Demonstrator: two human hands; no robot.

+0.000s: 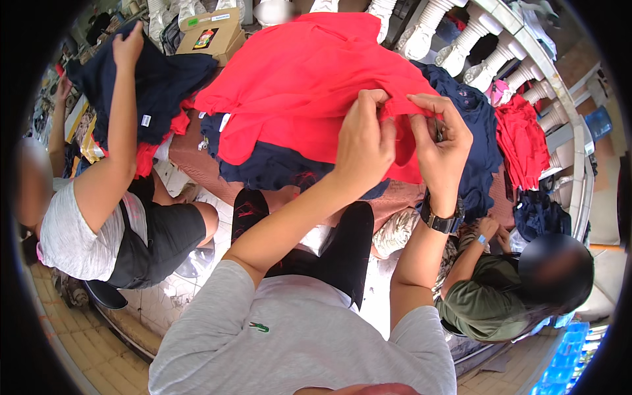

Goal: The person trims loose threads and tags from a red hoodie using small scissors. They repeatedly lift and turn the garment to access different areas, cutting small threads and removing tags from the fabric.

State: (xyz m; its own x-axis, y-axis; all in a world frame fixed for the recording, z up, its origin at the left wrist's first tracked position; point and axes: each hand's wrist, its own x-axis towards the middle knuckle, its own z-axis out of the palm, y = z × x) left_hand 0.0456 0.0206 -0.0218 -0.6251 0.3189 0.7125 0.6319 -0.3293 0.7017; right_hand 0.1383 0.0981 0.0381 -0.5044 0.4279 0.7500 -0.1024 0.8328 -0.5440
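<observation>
A large red garment (309, 72) is spread over the pile in front of me, its right part lifted between my hands. My left hand (365, 141) pinches a fold of its edge between thumb and fingertips. Close on the right, my right hand (444, 141) holds the same edge with thumb and forefinger. A small dark metal thing (438, 127) shows partly inside my curled right fingers; its kind is hard to make out. Under the red cloth lie navy garments (276, 164), which also stick out at the right.
At left a person (92, 217) holds up a navy garment (158, 85). Another person (487, 296) sits at right. An open cardboard box (214, 41) stands at the back, before white balusters (424, 36). Crumpled red garments (522, 138) lie at far right. Red threads cling to my black trousers (250, 210).
</observation>
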